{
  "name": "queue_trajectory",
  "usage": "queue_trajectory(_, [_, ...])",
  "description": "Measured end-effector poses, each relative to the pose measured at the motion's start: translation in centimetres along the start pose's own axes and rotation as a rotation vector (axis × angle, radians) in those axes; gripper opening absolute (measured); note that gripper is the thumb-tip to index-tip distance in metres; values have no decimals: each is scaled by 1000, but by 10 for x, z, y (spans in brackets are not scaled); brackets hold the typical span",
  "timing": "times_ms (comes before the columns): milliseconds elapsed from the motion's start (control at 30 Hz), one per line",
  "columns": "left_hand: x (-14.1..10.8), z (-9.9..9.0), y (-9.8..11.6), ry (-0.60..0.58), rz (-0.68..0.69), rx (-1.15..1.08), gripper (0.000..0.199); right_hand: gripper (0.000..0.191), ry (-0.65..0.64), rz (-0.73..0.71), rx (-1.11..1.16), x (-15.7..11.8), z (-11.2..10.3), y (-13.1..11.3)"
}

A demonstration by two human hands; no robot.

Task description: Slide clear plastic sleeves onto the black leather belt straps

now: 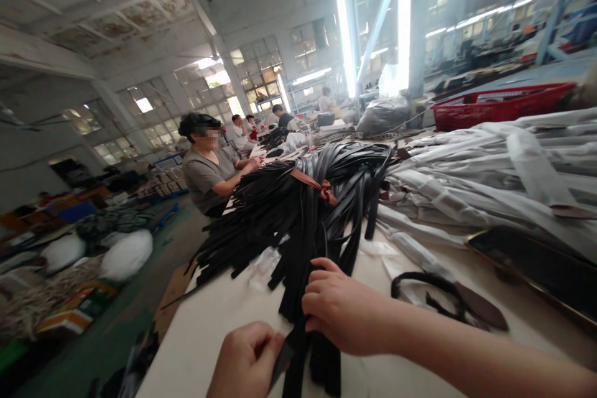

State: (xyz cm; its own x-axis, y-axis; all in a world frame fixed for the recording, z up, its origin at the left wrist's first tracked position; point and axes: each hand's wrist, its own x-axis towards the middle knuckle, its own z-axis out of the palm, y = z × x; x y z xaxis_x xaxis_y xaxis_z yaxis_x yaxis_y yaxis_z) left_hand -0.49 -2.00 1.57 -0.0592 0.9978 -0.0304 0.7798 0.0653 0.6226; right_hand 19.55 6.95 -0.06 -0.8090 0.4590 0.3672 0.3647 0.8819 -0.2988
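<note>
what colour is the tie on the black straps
The tie is reddish brown, best seen in the head view.

straps [289, 230]: black | tie [314, 185]: tan | basket [499, 106]: red | plastic wrap [466, 168]: white

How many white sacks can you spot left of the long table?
2: one sack nearest the table, another sack farther left, both among heaped goods; more may be hidden.

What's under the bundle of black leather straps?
The bundle of black leather straps lies on a white-topped worktable, with a clear plastic sleeve poking out at its edge. The table surface directly beneath is covered, so anything else there can't be seen.
</note>
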Motion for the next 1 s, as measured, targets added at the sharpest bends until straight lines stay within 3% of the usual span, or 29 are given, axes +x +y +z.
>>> queue_trajectory(167, [14, 12, 26, -78, -4, -114, 34, 16, -45, 10, 46, -2, 11, -9])
queue_trajectory(333, [23, 14, 22, -172, -90, -316, 36, 12, -11, 29, 71, -2, 3, 9])
queue_trajectory(533, [29, 4, 16, -107, -64, -278, 39, 15, 58, 122, -35, -1, -10, 40])
queue_trajectory(700, [36, 11, 26, -115, -49, -359, 36, 13, 138, 66, 81, 0, -1, 18])
queue_trajectory(800, [43, 11, 30, -108, -73, -451, 35, 17, 336, 60, 86, -1, -2, 6])
queue_trajectory(900, [52, 6, 31, -45, -82, -521, 35, 22, 690, 295, 182, 1, -7, 14])
queue_trajectory(933, [54, 4, 31, -30, -86, -551, 34, 28, 725, 437, 307, 3, -8, 19])
queue_trajectory(967, [55, 4, 32, -23, -90, -577, 33, 39, 674, 593, 490, 5, -9, 26])
queue_trajectory(1000, [55, 4, 34, -27, -96, -601, 33, 51, 539, 744, 713, 6, -8, 32])
